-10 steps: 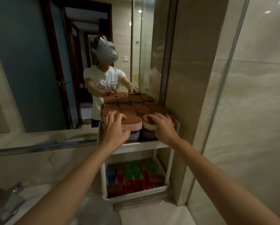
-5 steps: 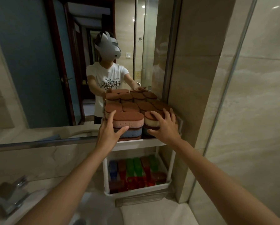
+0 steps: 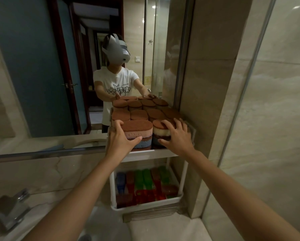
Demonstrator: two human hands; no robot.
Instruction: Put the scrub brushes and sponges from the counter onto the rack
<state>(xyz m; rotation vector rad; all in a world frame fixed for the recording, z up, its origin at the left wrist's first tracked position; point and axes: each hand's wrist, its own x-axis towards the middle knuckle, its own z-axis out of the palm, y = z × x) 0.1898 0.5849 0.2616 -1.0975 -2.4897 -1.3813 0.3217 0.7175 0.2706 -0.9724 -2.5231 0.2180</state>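
Note:
A white two-tier rack stands on the counter against the mirror. Its top shelf is packed with stacked oval sponges with brown scrub tops. My left hand grips the front left stack, a pink sponge over a blue one, thumb on the front, fingers round its left end. My right hand lies with spread fingers over the front right stack, a cream sponge on a dark one. The lower shelf holds several red, green and blue scrub brushes.
A mirror behind the rack reflects the person and the sponges. A chrome tap stands at the lower left by the basin. A tiled pillar and a glass shower panel close in the right side.
Both hands have slid lower on the front stacks. My left hand has gone from reaching with spread fingers to gripping the pink and blue stack. The camera has moved closer.

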